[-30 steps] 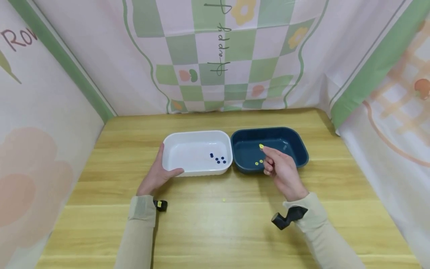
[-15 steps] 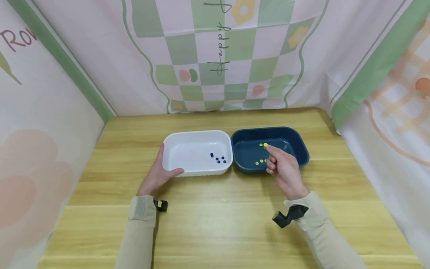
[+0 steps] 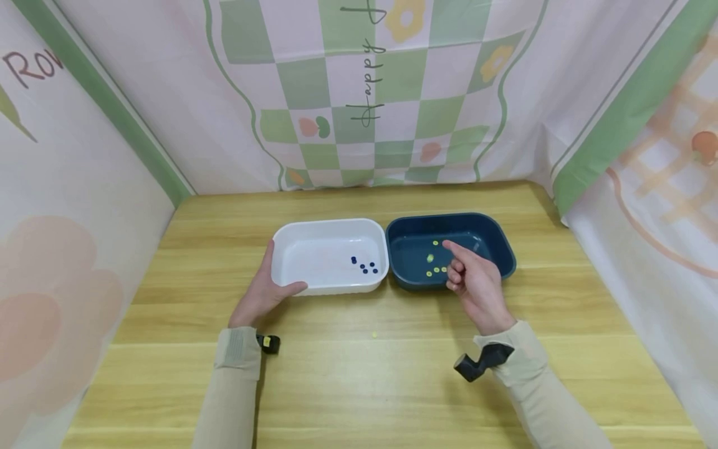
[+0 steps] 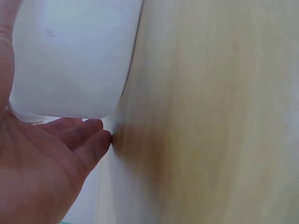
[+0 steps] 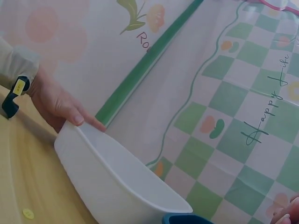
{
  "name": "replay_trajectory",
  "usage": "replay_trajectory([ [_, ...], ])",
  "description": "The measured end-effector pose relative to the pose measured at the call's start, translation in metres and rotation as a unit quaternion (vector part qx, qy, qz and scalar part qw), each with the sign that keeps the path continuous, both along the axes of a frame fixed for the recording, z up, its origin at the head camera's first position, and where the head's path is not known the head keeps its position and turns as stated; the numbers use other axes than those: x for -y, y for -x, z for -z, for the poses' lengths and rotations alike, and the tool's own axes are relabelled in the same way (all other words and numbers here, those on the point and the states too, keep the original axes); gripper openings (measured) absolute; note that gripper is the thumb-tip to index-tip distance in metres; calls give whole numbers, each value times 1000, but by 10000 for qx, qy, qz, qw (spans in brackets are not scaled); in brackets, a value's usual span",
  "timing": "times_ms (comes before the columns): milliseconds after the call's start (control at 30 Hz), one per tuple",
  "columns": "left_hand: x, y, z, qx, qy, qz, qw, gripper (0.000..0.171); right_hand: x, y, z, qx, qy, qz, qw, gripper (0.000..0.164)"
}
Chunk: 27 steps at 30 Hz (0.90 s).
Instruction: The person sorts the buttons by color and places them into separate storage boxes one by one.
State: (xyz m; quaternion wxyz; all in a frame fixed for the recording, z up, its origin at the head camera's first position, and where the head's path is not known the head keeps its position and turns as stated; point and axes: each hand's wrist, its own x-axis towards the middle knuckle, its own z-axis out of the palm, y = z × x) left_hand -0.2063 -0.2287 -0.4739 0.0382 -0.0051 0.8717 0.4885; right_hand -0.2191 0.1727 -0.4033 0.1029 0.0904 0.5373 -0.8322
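The white plastic basin stands on the table with several dark blue buttons lying in its right part. At its left end my left hand holds the corner, thumb along the front rim and fingers round the end wall. Right beside it is a dark blue basin, holding several yellow buttons and a blurred yellow button. Over this basin is my right hand, index finger pointing forward and the other fingers curled; no button shows at its tip, and its palm is hidden.
A single yellow button lies on the wooden table in front of the basins. Printed curtains close off the back and both sides. Each wrist carries a small black camera.
The yellow buttons at my right fingertips have dropped one after another into the dark blue basin. My right hand has shifted slightly right. The left hand has stayed on the white basin.
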Motion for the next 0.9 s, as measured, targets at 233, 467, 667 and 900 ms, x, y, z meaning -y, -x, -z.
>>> replay_trajectory([
  [233,0,0,1,4,-28,9,10000,127,6,-3,4,-221,-698,-259,9970,31],
  [467,0,0,1,16,-43,-8,10000,127,45,-35,23,-2641,-5024,-2600,7812,25],
  [667,-1,0,1,45,40,49,10000,126,76,-75,47,-4521,-6457,-3433,5107,24],
  [900,0,0,2,22,-35,-3,10000,127,88,-87,56,-5163,-6876,-3231,3953,18],
])
